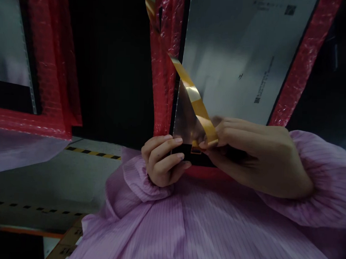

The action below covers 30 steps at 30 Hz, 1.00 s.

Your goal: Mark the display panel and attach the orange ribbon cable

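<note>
From the head camera, two bare hands in pink striped sleeves are working close to the body on one flat panel (239, 60) with a grey, shiny face and small printed labels. The panel is sitting in one red bubble-wrap sleeve (164, 68) that is showing along both its side edges. The left hand (163, 159) is gripping the panel's lower left corner, its fingers curled together around the dark edge. The right hand (258, 156) is pinching one strip of amber tape (195, 100) between thumb and fingertips, clamped on the strip's lower end just beside the left hand. The strip is running up along the panel's left edge. At far left, a second red-wrapped panel (35, 62) is lying well apart. Below, two yellow-and-black floor stripes (93, 152) are crossing the grey floor.
</note>
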Motion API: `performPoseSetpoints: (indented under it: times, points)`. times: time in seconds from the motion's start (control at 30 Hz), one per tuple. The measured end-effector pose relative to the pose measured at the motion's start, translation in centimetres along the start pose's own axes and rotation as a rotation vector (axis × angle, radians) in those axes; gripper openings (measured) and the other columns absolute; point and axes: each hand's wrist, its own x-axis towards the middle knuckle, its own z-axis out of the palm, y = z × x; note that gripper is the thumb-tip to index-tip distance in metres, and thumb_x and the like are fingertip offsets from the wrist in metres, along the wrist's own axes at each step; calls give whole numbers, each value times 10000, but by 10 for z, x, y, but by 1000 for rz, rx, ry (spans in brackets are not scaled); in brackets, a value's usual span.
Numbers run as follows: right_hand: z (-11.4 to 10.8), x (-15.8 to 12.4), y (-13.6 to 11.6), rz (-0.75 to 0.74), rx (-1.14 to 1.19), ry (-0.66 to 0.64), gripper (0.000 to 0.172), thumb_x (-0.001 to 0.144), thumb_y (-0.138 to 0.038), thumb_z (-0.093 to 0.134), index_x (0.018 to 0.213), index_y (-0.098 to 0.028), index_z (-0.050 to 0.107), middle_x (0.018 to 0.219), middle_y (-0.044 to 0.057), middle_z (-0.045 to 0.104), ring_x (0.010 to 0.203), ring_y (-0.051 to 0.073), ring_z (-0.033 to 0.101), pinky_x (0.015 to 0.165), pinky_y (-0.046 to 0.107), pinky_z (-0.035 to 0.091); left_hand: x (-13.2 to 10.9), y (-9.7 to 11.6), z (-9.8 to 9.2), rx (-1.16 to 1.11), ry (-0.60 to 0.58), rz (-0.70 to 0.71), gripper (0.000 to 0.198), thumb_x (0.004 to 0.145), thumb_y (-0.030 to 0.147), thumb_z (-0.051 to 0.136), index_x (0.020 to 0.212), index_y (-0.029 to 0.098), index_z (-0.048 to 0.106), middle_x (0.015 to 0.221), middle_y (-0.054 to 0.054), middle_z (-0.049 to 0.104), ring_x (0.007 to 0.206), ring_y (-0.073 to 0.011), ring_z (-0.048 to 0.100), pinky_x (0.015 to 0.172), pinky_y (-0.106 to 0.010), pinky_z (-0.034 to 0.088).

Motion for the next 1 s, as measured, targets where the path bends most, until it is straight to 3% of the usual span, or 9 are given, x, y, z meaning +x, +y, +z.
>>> performPoseSetpoints:
  times: [1.0]
  points:
    - [-1, 0, -3, 53, -9, -32, 155, 857, -44, 589, 806, -191, 574, 766, -33, 647, 781, 91, 619, 732, 196, 496, -2, 1, 1, -4, 13, -28, 74, 870, 324, 586, 864, 258, 553, 900, -1, 685, 892, -174, 601, 766, -319, 506]
